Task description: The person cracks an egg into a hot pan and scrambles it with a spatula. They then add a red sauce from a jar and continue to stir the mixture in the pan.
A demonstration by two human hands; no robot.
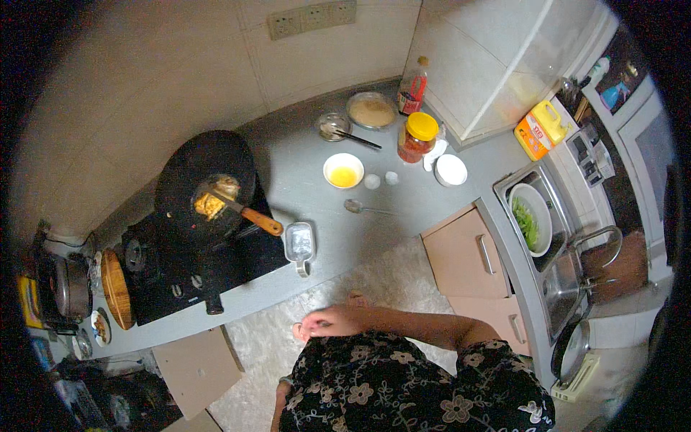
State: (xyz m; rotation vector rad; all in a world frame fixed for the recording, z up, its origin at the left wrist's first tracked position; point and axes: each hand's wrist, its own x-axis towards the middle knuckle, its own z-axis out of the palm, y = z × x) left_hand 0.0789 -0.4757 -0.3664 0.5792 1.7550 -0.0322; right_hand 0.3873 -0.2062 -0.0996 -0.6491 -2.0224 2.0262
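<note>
My right hand (330, 323) is in front of my floral shirt with its fingers curled. It is blurred, and whether it holds anything cannot be made out. At the lower edge only part of my left forearm (279, 402) shows; the left hand itself is not in view. Before me a black wok (183, 162) with a long handle stands on the gas hob, browned egg (209, 206) inside. A wooden-handled spatula (262, 220) leans over the wok's rim with its blade at the egg. Beside the hob sits a clear rectangular container with a handle (299, 243).
Along the counter stand a bowl of yellow liquid (344, 171), a spoon (354, 206), a yellow-lidded jar (418, 137), a bottle (413, 92) and a white bowl (451, 170). Greens lie in a bowl (544, 216) in the sink. A lower cabinet door (197, 372) stands ajar.
</note>
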